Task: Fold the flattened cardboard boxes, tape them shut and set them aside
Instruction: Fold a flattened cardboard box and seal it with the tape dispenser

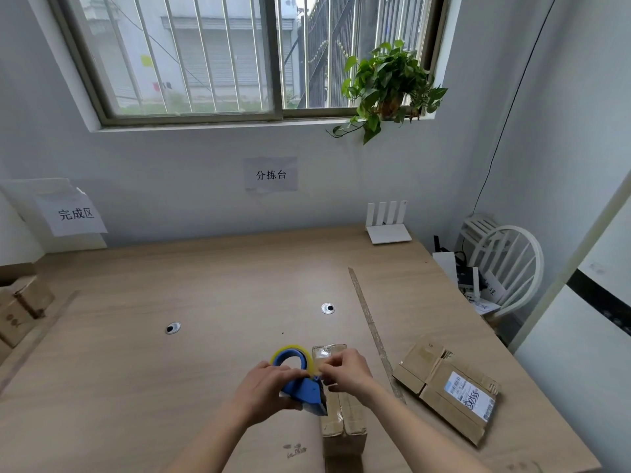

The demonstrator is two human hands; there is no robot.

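A folded cardboard box (343, 423) stands on the wooden table (205, 288) near its front edge, its top flaps closed. Over the box's left side my left hand (263, 387) grips a blue tape dispenser (304, 392) that carries a yellow-rimmed roll of clear tape. My right hand (345, 370) pinches the tape end at the dispenser's mouth, just above the box top. To the right lies a stack of flattened cardboard boxes (447, 387), the top one bearing a white shipping label.
Taped boxes (20, 308) sit at the table's far left below a paper sign. A white router (387, 223) stands at the back edge. A thin strip (372, 329) runs across the table. Two cable grommets (173, 328) dot the top. A white chair (505, 264) stands off to the right.
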